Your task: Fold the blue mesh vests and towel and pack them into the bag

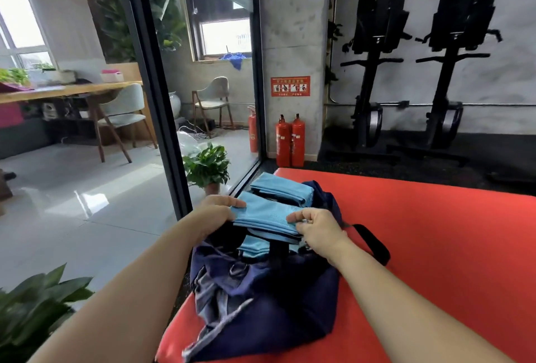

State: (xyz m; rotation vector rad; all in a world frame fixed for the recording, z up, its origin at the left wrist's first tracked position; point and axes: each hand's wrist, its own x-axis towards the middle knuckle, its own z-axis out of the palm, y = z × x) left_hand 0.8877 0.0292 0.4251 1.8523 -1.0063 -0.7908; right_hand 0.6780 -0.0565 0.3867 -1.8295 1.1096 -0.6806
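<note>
A dark navy bag (269, 299) lies open on the red mat (435, 246). Over its opening I hold a folded light-blue mesh vest (265, 214). My left hand (216, 213) pinches the vest's left end and my right hand (317, 228) pinches its right end. Another folded light-blue piece (280, 190) lies just beyond, at the bag's far end. More light-blue fabric (253, 248) shows inside the bag under the held vest.
The bag's black strap (374, 243) trails right across the mat. A glass wall (162, 101) runs along the mat's left edge, with a potted plant (207, 167) behind it. Two red fire extinguishers (290, 141) and black gym machines (420, 72) stand beyond.
</note>
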